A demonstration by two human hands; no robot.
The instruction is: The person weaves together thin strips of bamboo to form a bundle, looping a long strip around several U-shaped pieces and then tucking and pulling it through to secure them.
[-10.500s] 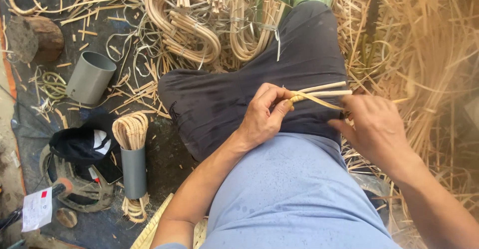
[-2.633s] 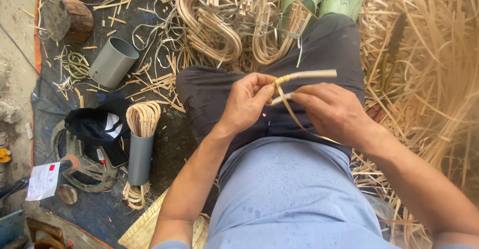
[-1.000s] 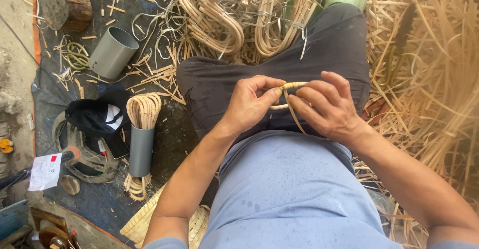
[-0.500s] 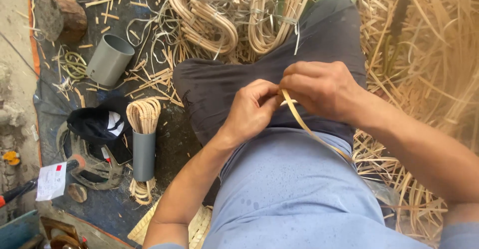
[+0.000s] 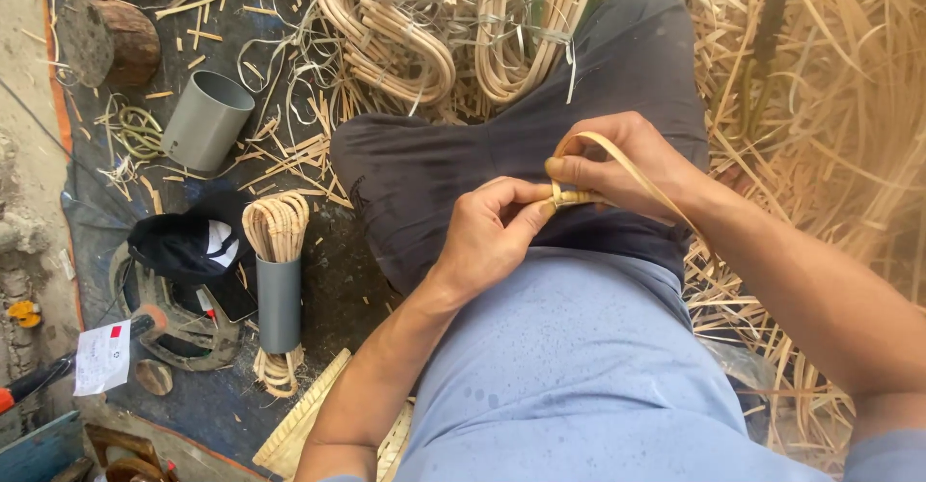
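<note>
Over my lap in dark trousers [image 5: 424, 173], my left hand [image 5: 492, 231] pinches a small bundle of pale cane pieces [image 5: 577, 196] between thumb and fingers. My right hand [image 5: 627, 159] grips the same bundle from the far side and holds a thin flat cane strip [image 5: 632, 168]. The strip arches over my right fingers and runs down to the right along my forearm. Both hands touch at the bundle.
Bent cane hoops [image 5: 386, 38] lie beyond my knees. A grey tube [image 5: 278, 299] packed with cane loops stands at left, another grey tube [image 5: 205, 120] lies tipped, beside a wood stump [image 5: 111, 43] and a black cap [image 5: 188, 246]. Cane strips [image 5: 830, 86] are heaped at right.
My right hand has swung the strip over from above the bundle to its right side, forming a loop. My left hand keeps its pinch on the bundle.
</note>
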